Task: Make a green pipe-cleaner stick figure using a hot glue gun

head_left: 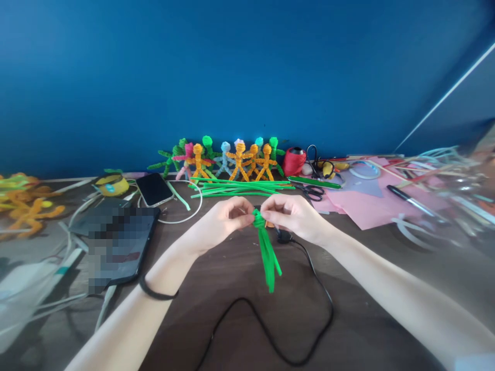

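Observation:
Between my two hands hangs a bundle of bright green pipe cleaners [267,257], wound into a knot at its top with loose ends dangling down. My left hand [228,219] pinches the knot from the left with thumb and fingertips. From the other side my right hand [290,216] grips the same knot, its fingers curled. More green pipe cleaners [240,187] lie in a loose pile just beyond my hands. Behind them stands a row of pipe-cleaner figures in orange [240,157], green, pink and blue.
At left lie a phone [153,189], a tablet [131,247], white cables and orange pipe-cleaner figures [33,211]. A black cable [266,335] loops across the dark table. Scissors [311,192], pink paper [359,206] and a marker [412,202] are at right. A blue wall [247,67] rises behind.

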{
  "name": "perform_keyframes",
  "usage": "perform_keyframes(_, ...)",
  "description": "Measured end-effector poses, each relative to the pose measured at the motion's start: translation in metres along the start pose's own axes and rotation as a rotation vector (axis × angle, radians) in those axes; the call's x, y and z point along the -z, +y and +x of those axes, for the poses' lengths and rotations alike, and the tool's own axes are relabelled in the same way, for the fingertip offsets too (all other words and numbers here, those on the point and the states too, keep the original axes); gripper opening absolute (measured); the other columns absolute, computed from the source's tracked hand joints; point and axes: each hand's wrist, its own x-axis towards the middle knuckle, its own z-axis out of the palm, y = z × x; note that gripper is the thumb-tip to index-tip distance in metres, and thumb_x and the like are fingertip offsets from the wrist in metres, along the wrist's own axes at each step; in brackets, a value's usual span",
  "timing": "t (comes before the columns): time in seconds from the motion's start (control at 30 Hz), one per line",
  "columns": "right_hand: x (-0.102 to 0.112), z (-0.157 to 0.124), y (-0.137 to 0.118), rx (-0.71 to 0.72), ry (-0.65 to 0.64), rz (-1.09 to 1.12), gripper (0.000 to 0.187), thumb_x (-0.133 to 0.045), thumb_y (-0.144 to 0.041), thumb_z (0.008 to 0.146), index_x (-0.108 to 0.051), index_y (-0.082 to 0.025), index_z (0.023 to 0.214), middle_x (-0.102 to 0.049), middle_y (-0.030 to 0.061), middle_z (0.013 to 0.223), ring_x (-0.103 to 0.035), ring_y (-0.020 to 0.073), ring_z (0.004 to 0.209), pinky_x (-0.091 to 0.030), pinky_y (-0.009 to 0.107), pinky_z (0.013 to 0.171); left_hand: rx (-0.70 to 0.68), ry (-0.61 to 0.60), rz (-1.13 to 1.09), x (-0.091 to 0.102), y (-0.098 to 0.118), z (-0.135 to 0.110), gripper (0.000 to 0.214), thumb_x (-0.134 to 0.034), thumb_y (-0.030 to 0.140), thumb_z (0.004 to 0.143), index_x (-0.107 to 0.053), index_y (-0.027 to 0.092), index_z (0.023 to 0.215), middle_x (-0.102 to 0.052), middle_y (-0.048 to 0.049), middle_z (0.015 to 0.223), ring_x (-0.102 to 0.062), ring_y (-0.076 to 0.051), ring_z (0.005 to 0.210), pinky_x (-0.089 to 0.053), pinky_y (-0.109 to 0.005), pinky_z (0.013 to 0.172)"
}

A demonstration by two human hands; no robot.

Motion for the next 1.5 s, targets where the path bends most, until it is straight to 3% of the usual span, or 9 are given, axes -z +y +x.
perform_keyframes(0.23,0.002,0.002,0.006,-0.044,-0.027,0.113,0.033,-0.067,-0.046,0.07,-0.055,-0.016,0.072,-0.049,-0.0029,0.057,-0.042,0.0075,0.051,-0.029,0.022,0.046,-0.008,-0.02,-0.083,-0.002,-0.002,0.001,0.017,-0.062,0.031,0.074,-0.055,0.016,0.074,-0.052,0.0025,0.069,-0.044,-0.01,0.064,-0.034,-0.023,0.059)
perform_keyframes(0.47,0.003,0.006,0.02,-0.075,-0.129,0.472,0.033,-0.075,-0.039,0.064,-0.053,-0.014,0.069,-0.044,-0.006,0.056,-0.037,0.0042,0.048,-0.024,0.02,0.045,-0.025,-0.108,-0.433,-0.004,-0.007,0.001,0.017,-0.065,0.029,0.074,-0.056,0.015,0.076,-0.053,0.0021,0.071,-0.046,-0.01,0.068,-0.036,-0.024,0.068)
perform_keyframes(0.67,0.002,0.006,0.02,-0.103,-0.179,0.5,0.034,-0.076,-0.039,0.063,-0.053,-0.014,0.067,-0.045,-0.0061,0.055,-0.039,0.0033,0.046,-0.023,0.019,0.044,-0.007,-0.209,-0.595,-0.004,-0.015,0.002,0.018,-0.069,0.028,0.072,-0.058,0.014,0.076,-0.053,0.0003,0.071,-0.048,-0.01,0.069,-0.036,-0.026,0.069)
perform_keyframes(1.0,0.011,0.005,0.009,-0.107,-0.017,0.413,0.03,-0.076,-0.035,0.063,-0.057,-0.013,0.066,-0.051,-0.0051,0.046,-0.044,0.0036,0.041,-0.031,0.016,0.039,0.003,-0.174,-0.581,0.002,-0.028,0.008,0.015,-0.067,0.024,0.073,-0.057,0.014,0.077,-0.052,0.001,0.072,-0.047,-0.011,0.071,-0.036,-0.026,0.071)
perform_keyframes(1.1,0.012,0.005,0.008,-0.112,-0.036,0.463,0.026,-0.075,-0.032,0.065,-0.058,-0.013,0.065,-0.055,-0.0042,0.047,-0.048,0.0039,0.04,-0.033,0.015,0.037,0.003,-0.186,-0.564,0.002,-0.03,0.008,0.012,-0.064,0.023,0.075,-0.056,0.015,0.079,-0.052,0.0004,0.075,-0.048,-0.012,0.073,-0.037,-0.028,0.074)
perform_keyframes(1.23,0.014,0.003,0.009,-0.088,-0.082,0.539,0.02,-0.069,-0.031,0.072,-0.063,-0.012,0.072,-0.065,0.001,0.06,-0.061,0.0098,0.05,-0.045,0.019,0.046,-0.029,-0.181,-0.554,0.003,-0.033,0.01,0.011,-0.064,0.023,0.075,-0.056,0.015,0.079,-0.051,0.0004,0.074,-0.047,-0.011,0.073,-0.036,-0.027,0.072)
perform_keyframes(1.37,0.016,0.002,0.007,-0.034,-0.133,0.602,0.032,-0.059,-0.041,0.078,-0.066,-0.01,0.08,-0.07,0.0074,0.07,-0.068,0.0168,0.063,-0.052,0.026,0.058,-0.028,-0.178,-0.53,0.005,-0.037,0.011,0.01,-0.062,0.023,0.077,-0.057,0.014,0.077,-0.052,-0.0003,0.074,-0.046,-0.011,0.072,-0.035,-0.026,0.07)
perform_keyframes(1.5,0.017,0.003,0.007,-0.039,-0.112,0.58,0.032,-0.052,-0.042,0.081,-0.063,-0.012,0.083,-0.069,0.0063,0.068,-0.067,0.0166,0.06,-0.051,0.027,0.055,-0.025,-0.17,-0.569,0.007,-0.038,0.011,0.011,-0.064,0.023,0.075,-0.058,0.015,0.079,-0.053,-0.0003,0.075,-0.047,-0.01,0.071,-0.035,-0.025,0.067)
